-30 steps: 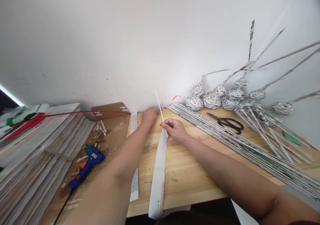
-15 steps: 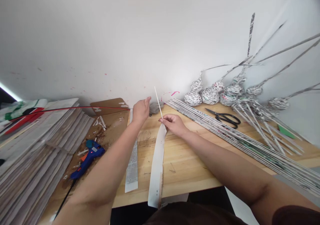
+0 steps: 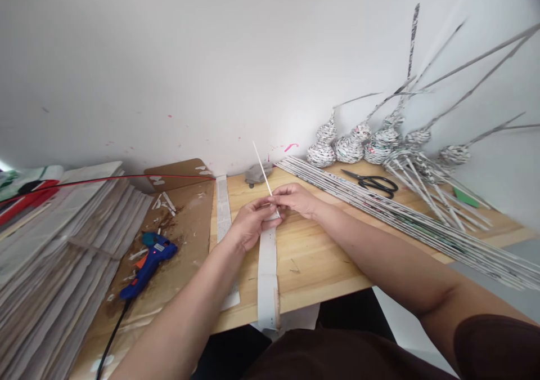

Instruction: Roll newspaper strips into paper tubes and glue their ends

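A long strip of newspaper [image 3: 267, 256] runs from my fingers down over the table's front edge. My left hand [image 3: 253, 220] is closed on its upper end, the fingers curled around the paper. Against it, my right hand [image 3: 295, 199] pinches a thin pale stick [image 3: 262, 169] where it meets the strip. The stick's free end points up and away to the left. Whether the paper is wound on the stick is hidden by my fingers. A second newspaper strip [image 3: 223, 200] lies flat on the table to the left, partly under my left forearm.
A blue glue gun [image 3: 152, 263] rests on stained cardboard [image 3: 189, 245], beside a tall newspaper stack [image 3: 84, 256]. Rolled paper tubes [image 3: 379, 222] cross the table on the right. Behind them are black scissors [image 3: 373, 183] and several woven paper gourds [image 3: 321, 153]. A grey lump [image 3: 257, 174] sits by the wall.
My left hand has come down from near the grey lump to the strip and closed on it beside my right hand. The camera view has shifted slightly.
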Available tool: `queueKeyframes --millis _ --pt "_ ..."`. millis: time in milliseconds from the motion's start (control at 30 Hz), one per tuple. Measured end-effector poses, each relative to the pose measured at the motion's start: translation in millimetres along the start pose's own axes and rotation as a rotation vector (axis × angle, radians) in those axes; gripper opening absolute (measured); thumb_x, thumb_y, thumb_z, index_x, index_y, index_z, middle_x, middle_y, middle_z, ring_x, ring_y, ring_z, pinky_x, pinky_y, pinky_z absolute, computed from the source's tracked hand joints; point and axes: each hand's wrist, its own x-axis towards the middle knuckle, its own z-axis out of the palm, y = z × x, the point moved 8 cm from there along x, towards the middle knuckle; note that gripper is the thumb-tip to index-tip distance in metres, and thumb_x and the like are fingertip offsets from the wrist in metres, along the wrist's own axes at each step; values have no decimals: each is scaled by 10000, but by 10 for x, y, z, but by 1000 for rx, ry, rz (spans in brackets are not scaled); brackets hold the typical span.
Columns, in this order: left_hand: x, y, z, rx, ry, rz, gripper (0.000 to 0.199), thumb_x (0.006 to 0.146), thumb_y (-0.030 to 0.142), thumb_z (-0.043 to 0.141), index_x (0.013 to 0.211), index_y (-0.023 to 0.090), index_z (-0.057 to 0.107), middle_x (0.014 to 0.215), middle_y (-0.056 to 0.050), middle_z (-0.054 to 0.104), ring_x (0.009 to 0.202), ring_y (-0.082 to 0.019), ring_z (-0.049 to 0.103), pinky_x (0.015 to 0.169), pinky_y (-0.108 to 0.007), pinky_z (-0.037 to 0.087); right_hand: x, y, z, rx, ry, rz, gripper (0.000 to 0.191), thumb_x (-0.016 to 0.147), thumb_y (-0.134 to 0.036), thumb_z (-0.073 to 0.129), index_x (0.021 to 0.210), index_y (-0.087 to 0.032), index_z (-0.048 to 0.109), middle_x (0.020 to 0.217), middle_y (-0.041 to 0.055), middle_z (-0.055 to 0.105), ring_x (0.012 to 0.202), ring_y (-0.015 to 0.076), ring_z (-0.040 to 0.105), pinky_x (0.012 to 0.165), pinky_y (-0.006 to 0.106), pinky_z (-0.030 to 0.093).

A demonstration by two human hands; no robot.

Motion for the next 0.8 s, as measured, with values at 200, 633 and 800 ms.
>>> queueKeyframes --millis 200,633,800 --pt "13 -121 -35 60 -59 8 394 649 217 774 1006 133 629 929 -89 689 781 -164 672 711 -268 545 -32 -19 -12 -10 -32 39 264 633 -300 781 801 -134 663 658 -11 618 527 52 499 479 171 366" --pt "-20 -111 -106 128 54 -49 315 562 268 812 849 166 730 801 -24 682 720 -127 611 700 -266 519 -68 -140 28 -1 -11 -38 232 611 -265 785 751 -138 650 774 19 665 684 110 604 645 234 471" --pt "-22 -103 -110 155 63 -29 276 559 306 814 782 161 742 804 -29 671 741 -130 598 677 -242 510 -80 -148 39 0 -4 -14 250 615 -273 786 773 -132 654 683 6 643 576 79 545 489 179 375"
